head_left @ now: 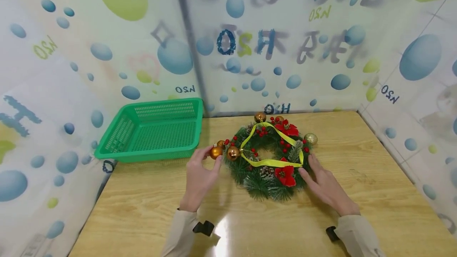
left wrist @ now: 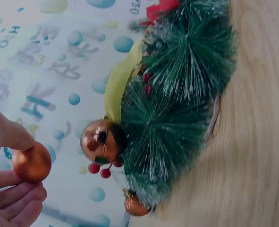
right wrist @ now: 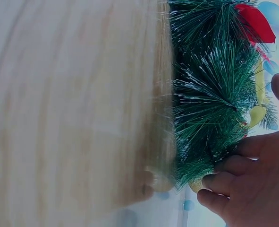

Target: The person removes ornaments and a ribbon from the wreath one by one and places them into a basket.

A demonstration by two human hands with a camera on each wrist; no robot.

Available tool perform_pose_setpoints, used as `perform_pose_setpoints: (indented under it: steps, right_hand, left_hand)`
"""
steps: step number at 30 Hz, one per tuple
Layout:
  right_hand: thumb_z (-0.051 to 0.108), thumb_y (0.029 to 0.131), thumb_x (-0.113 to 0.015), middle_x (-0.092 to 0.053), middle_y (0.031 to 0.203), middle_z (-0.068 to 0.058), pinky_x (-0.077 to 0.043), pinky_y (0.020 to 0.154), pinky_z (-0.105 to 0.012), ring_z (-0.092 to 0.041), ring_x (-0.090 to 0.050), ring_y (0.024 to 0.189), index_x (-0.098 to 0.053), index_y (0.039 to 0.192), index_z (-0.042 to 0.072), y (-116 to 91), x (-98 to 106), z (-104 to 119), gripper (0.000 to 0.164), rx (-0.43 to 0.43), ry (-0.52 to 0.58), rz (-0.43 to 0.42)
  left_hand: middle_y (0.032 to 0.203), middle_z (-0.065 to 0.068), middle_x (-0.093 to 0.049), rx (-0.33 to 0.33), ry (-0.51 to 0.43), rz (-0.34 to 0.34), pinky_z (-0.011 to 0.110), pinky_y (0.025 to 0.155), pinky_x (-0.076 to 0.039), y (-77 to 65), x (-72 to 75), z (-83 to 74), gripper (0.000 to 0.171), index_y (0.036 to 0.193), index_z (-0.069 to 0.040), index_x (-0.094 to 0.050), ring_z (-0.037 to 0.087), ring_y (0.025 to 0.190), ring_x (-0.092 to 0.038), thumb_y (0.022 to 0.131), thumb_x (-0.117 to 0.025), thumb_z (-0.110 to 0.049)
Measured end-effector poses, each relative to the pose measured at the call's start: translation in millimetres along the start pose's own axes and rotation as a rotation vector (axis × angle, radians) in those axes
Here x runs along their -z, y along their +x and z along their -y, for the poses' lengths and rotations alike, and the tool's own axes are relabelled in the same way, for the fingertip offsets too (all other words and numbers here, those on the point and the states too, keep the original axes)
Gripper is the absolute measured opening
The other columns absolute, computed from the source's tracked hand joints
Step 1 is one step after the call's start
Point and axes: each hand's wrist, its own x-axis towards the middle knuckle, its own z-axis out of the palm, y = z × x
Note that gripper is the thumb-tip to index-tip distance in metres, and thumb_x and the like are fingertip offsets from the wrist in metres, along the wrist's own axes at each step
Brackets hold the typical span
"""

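A green Christmas wreath (head_left: 258, 185) lies on the wooden table, dressed with red poinsettias (head_left: 285, 175), berries, pinecones and a yellow ribbon (head_left: 269, 163) laid in a loop across it. My left hand (head_left: 200, 177) pinches a matte copper Christmas ball (left wrist: 32, 162) between thumb and fingers, beside the wreath's left edge. Close to it, a shiny copper ball (left wrist: 101, 139) sits on the wreath by the ribbon. On the other side my right hand (head_left: 328, 187) rests against the wreath's right edge, its fingers (right wrist: 238, 165) extended along the pine needles.
Left of the wreath stands a green plastic basket (head_left: 160, 155) with perforated sides. A gold glitter ball (head_left: 311, 139) sits at the wreath's right edge, and a shiny copper ball (head_left: 260, 117) at its far edge. Patterned curtains (head_left: 250, 82) enclose the table's back and sides.
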Motion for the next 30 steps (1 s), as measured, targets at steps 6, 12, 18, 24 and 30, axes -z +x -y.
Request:
perform_pose_setpoints:
  steps: [6, 12, 18, 24, 30]
  right_hand:
    - [0.046, 0.108, -0.041, -0.014, 0.164, -0.032, -0.029, 0.115, -0.07, -0.055, -0.026, 0.146, -0.017, 0.158, -0.008, 0.1, 0.8, 0.0, 0.077, -0.002, 0.004, -0.003]
    - [0.046, 0.108, -0.041, -0.015, 0.164, -0.032, -0.03, 0.114, -0.069, -0.055, -0.028, 0.144, -0.018, 0.157, -0.009, 1.4, 0.4, -1.5, 0.077, 0.003, -0.012, -0.002]
    - [0.045, 0.108, -0.042, -0.014, 0.164, -0.032, -0.03, 0.114, -0.07, -0.055, -0.027, 0.145, -0.018, 0.157, -0.009, 0.8, 0.2, -1.0, 0.077, -0.002, -0.006, -0.001]
    - [0.045, 0.108, -0.041, -0.014, 0.164, -0.032, -0.03, 0.114, -0.07, -0.056, -0.027, 0.145, -0.018, 0.157, -0.009, 0.1, 0.2, 0.4, 0.077, -0.009, -0.011, -0.001]
    - [0.045, 0.108, -0.042, -0.016, 0.163, -0.033, -0.031, 0.114, -0.069, -0.056, -0.028, 0.144, -0.019, 0.157, -0.01, 1.3, -0.9, 1.9, 0.077, -0.008, -0.016, -0.004]
  left_hand:
    - [0.098, 0.019, -0.071, -0.037, 0.036, -0.036, 0.043, 0.074, -0.061, 12.9, 12.3, 13.1, 0.034, 0.112, 0.009, -0.07, 0.029, 0.086, -0.069, 0.082, -0.08, -0.003]
    - [0.097, 0.021, -0.071, -0.027, 0.058, -0.087, 0.043, 0.069, -0.06, 24.7, 23.4, 27.2, 0.033, 0.113, 0.009, -0.07, 0.031, 0.083, -0.069, 0.083, -0.079, -0.003]
    - [0.1, 0.024, -0.07, 0.018, 0.043, -0.089, 0.048, 0.072, -0.061, 35.1, 32.6, 40.5, 0.033, 0.114, 0.01, -0.069, 0.034, 0.087, -0.069, 0.084, -0.078, -0.003]
    - [0.104, 0.024, -0.07, 0.058, 0.062, -0.076, 0.049, 0.077, -0.061, 43.3, 43.0, 46.7, 0.035, 0.117, 0.009, -0.069, 0.036, 0.092, -0.069, 0.086, -0.077, -0.006]
    - [0.107, 0.025, -0.07, 0.066, 0.086, -0.081, 0.049, 0.079, -0.061, 48.6, 52.9, 58.3, 0.035, 0.118, 0.009, -0.068, 0.037, 0.093, -0.068, 0.087, -0.077, -0.006]
